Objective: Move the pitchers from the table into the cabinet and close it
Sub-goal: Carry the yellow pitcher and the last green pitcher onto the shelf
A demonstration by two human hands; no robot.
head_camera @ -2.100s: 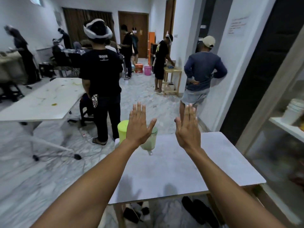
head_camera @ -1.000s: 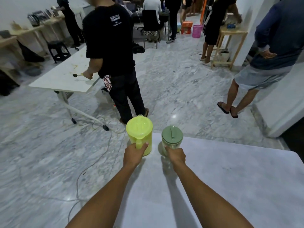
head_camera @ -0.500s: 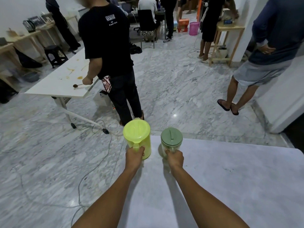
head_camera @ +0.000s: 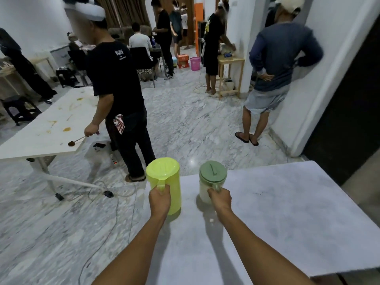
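You are holding both pitchers by their handles: the yellow pitcher (head_camera: 164, 184) is standing at the far left corner of the desk (head_camera: 287, 212), and the clear pitcher with the green lid (head_camera: 211, 179) is standing just beside it to the right, the two apart from each other. Your left hand (head_camera: 160, 199) is wrapping its fingers (head_camera: 162, 189) fully closed around the yellow handle, and your right hand (head_camera: 219, 199) is doing the same on the other handle. Whether the bases are resting on the desk or just clearing it is hard to tell. You are, by the look of it, working through the pick-up step, with nothing stored yet. The cabinet is not showing here, so the next move is calling for lifting both straight up, keeping them level so the lids are staying put, and turning to find it. Other people (head_camera: 121, 95) are standing just beyond the desk, so you are needing to swing wide of them.
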